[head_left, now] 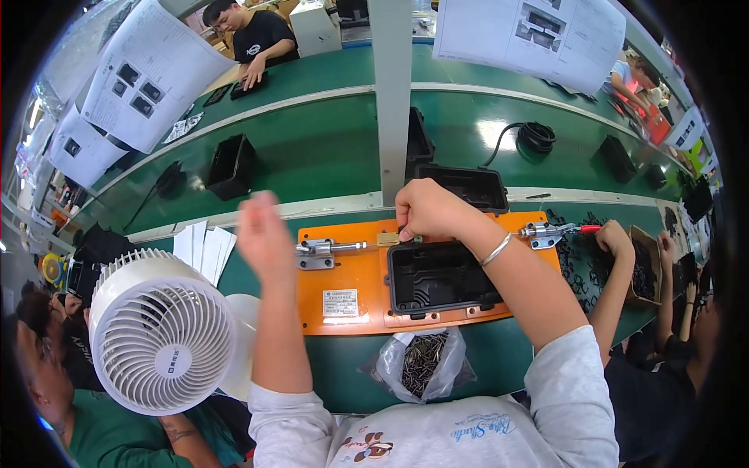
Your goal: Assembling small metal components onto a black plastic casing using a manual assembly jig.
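My right hand (pixel 433 209) has thumb and fingertips pinched together at the upper left corner of a black plastic box (pixel 441 282). Whatever lies in the pinch is too small to make out. Next to those fingertips are a brass-coloured block (pixel 387 239) and a small green piece (pixel 418 240). An orange fixture plate (pixel 367 292) carries the box, with a metal toggle clamp (pixel 316 253) at its left and a red-handled toggle clamp (pixel 546 232) at its right. Raised off the plate's left edge, my left hand (pixel 264 238) is smeared by motion, its fingers unclear.
A clear bag of metal pins (pixel 425 365) lies before the plate. To the left stand a white fan (pixel 168 343) and paper sheets (pixel 204 248). Black boxes (pixel 232 165) and a coiled cable (pixel 537 137) rest on the green conveyor (pixel 320 144) beyond. Co-workers' arms reach in at right, near a cardboard box (pixel 644 265).
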